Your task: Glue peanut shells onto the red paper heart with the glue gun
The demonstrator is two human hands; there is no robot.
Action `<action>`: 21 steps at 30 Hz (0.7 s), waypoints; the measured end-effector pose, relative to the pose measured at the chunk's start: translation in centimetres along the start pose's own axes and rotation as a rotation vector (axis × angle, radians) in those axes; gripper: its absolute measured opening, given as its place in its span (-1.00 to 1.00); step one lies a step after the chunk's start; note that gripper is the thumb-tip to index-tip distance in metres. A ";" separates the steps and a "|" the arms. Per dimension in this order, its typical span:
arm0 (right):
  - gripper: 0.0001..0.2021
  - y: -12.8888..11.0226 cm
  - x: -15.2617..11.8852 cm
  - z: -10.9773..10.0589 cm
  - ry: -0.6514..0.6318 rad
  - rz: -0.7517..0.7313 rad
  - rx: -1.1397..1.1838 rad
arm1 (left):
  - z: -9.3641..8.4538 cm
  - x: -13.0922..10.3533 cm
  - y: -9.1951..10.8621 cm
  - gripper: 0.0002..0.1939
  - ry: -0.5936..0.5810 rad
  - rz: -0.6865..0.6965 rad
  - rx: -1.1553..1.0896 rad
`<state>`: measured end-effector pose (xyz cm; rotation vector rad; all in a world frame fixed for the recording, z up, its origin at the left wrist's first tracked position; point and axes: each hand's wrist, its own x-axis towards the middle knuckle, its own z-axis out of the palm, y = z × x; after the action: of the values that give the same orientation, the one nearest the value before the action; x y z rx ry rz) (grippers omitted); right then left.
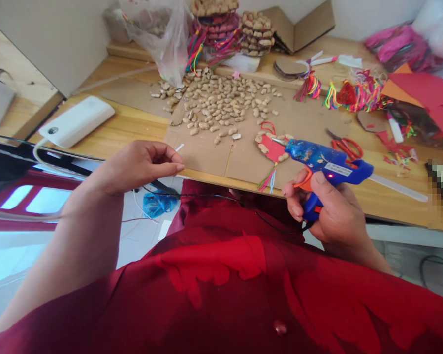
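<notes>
My right hand (332,206) is wrapped round the handle of a blue glue gun (317,155) with an orange trigger and a small red light. The gun's metal nozzle points left, over a red heart-shaped piece (271,148) edged with peanuts, which has a red loop on top and a colourful tassel below. At the table's front edge, my left hand (151,162) hovers with fingers curled and thumb near the fingertips; whether anything small is between them I cannot make out. Many loose peanuts (221,101) lie on the cardboard (203,155) beyond my hands.
A white power bank (77,123) with a cable lies at left. Red-handled scissors (347,147) sit behind the glue gun. Stacked peanut-covered pieces (256,32), a plastic bag (158,34), and tassels (365,93) line the back. A marker (395,127) rests at right.
</notes>
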<state>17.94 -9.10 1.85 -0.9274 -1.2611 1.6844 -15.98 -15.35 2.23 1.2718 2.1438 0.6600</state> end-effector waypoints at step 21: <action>-0.78 0.5 -0.3 -0.9 -0.003 0.064 0.060 | -0.8 9.2 -0.3 -0.67 0.475 0.158 0.036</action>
<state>18.77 -9.08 1.13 -0.9389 -1.1880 1.7644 -20.40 -7.41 0.68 1.4228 2.4501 1.0855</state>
